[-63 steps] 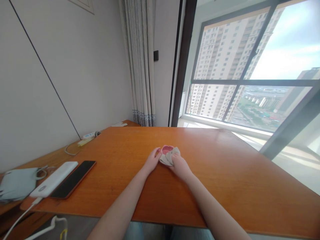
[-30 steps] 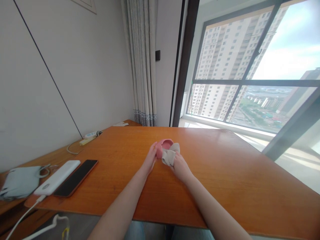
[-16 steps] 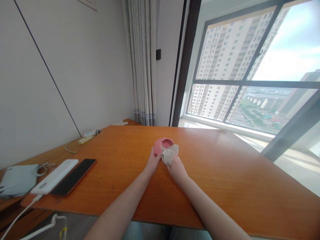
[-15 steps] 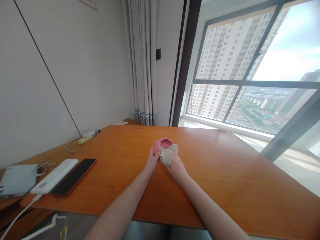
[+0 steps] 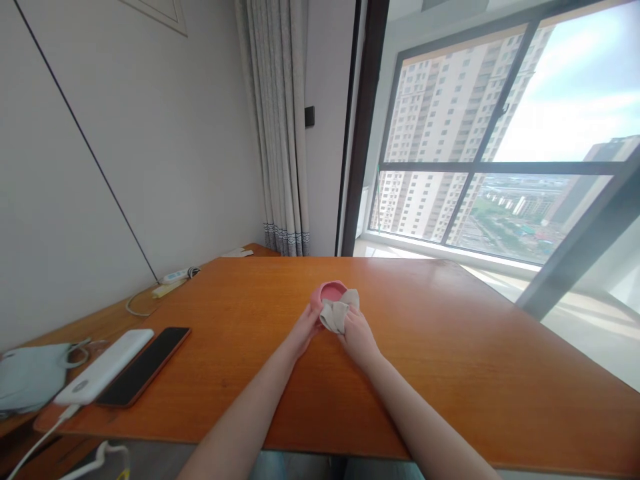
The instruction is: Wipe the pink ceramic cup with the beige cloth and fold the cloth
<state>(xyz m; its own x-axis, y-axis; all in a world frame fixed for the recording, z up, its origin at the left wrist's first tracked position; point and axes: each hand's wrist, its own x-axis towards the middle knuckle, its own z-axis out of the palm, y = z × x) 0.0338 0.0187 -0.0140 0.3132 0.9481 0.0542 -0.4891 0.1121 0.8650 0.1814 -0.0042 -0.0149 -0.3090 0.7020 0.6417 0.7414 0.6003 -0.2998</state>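
Above the middle of the wooden table, a small pink bowl (image 5: 332, 291) is tilted so that part of its inside shows. My left hand (image 5: 306, 328) is closed on the bowl's left side. A pale grey-white cloth (image 5: 335, 315) is bunched up in my right hand (image 5: 359, 337), whose fingers are wrapped round it. The cloth lies against the bowl's near right rim and covers part of it. Some fingertips of both hands are hidden behind the cloth and the bowl.
On the left of the table (image 5: 450, 373) lie a black phone (image 5: 145, 367) and a white power bank (image 5: 105, 367) with a cable. A light-blue pouch (image 5: 33, 380) sits beyond them. A power strip (image 5: 173, 280) rests by the wall. A window is at the right.
The pink bowl has turned a little, showing more of its inside. The cloth has shifted slightly along the rim with my right hand. The whole view has moved slightly.
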